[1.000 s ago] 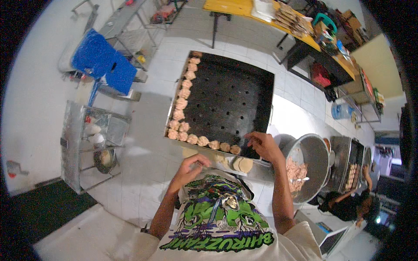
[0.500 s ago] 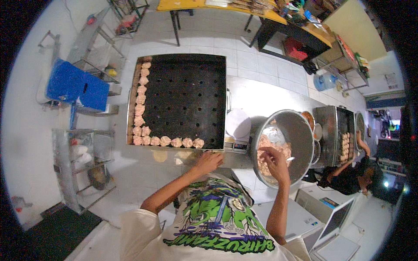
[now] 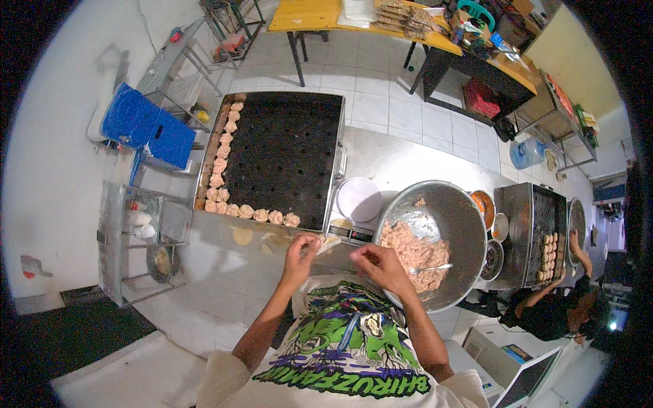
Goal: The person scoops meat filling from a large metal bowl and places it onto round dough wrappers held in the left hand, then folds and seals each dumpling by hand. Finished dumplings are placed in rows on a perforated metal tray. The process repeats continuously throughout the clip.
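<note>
My left hand (image 3: 300, 261) is raised at the near edge of the steel table, fingers closed on a thin pale dumpling wrapper (image 3: 329, 245). Beside it, by the near-left rim of the large metal bowl (image 3: 471, 272), my right hand (image 3: 382, 268) has its fingers curled together; whatever they hold is hidden. Pink minced filling (image 3: 415, 248) fills part of the bowl, with a spoon-like metal utensil (image 3: 435, 269) lying in it. Open-topped dumplings (image 3: 246, 211) line the left and near sides of a square perforated steamer tray (image 3: 286, 156). Loose round wrappers (image 3: 242, 235) lie in front of the tray.
A white round plate (image 3: 358, 198) and a small scale (image 3: 354, 233) sit between tray and bowl. Small bowls (image 3: 483, 207) stand right of the big bowl. Farther right, another person (image 3: 558, 309) reaches toward a second tray (image 3: 548, 234). A yellow table (image 3: 326, 15) stands beyond.
My right hand has come out of the bowl and moved left toward my left hand. The left hand has lifted from the table edge with a wrapper. The whole view has shifted slightly.
</note>
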The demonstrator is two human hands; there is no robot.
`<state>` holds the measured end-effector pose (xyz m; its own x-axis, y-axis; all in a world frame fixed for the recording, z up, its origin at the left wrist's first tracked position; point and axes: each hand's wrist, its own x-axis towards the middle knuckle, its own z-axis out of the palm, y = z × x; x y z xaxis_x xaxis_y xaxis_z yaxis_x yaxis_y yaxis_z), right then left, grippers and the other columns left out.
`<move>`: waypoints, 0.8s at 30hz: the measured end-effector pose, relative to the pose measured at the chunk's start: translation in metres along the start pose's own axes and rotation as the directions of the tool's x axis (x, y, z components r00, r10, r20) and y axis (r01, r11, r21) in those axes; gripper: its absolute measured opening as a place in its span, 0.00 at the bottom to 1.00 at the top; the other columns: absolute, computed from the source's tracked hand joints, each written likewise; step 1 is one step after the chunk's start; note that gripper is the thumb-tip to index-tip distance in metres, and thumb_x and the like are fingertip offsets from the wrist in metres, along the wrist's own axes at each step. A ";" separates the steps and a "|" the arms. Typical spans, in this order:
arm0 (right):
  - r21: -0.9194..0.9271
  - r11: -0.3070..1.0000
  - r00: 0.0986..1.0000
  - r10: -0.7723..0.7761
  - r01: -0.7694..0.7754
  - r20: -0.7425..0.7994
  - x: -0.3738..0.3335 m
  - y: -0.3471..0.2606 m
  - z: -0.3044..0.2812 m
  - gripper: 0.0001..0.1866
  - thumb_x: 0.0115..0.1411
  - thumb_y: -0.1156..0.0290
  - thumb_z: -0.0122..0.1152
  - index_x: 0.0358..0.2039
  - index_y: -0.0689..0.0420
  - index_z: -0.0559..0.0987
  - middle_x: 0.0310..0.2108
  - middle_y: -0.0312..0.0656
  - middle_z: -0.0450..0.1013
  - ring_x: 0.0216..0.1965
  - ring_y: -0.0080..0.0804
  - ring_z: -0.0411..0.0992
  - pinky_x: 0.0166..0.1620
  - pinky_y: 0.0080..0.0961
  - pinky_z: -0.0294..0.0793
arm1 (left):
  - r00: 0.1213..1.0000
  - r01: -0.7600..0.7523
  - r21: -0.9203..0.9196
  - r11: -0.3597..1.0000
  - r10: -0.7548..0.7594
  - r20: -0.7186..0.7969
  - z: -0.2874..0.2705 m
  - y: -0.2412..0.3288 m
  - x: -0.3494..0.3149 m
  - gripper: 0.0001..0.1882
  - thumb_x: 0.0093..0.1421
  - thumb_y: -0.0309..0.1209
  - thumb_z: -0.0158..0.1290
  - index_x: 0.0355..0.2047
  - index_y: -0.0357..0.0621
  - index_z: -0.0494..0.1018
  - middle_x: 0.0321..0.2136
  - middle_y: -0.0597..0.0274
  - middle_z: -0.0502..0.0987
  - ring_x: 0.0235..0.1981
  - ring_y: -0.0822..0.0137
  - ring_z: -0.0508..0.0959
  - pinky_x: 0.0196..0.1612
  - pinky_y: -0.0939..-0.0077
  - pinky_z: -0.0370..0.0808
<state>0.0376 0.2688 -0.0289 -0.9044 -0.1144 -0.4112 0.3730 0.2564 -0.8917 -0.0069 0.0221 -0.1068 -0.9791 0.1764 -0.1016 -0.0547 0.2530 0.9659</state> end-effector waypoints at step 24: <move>0.536 0.797 0.960 -0.248 0.279 -0.130 -0.024 -0.012 -0.027 0.05 0.61 0.75 0.67 0.32 0.60 0.78 0.31 0.33 0.74 0.34 0.19 0.73 0.39 0.20 0.74 | 0.957 0.265 -0.461 0.847 -0.171 0.235 0.057 0.107 -0.022 0.13 0.65 0.27 0.60 0.48 0.38 0.73 0.44 0.63 0.79 0.44 0.75 0.78 0.49 0.77 0.76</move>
<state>0.0495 0.2944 -0.0030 -0.9877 -0.0484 -0.1484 0.1560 -0.3419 -0.9267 0.0203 0.0995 -0.0150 -0.8812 0.3492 -0.3186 -0.3961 -0.1776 0.9009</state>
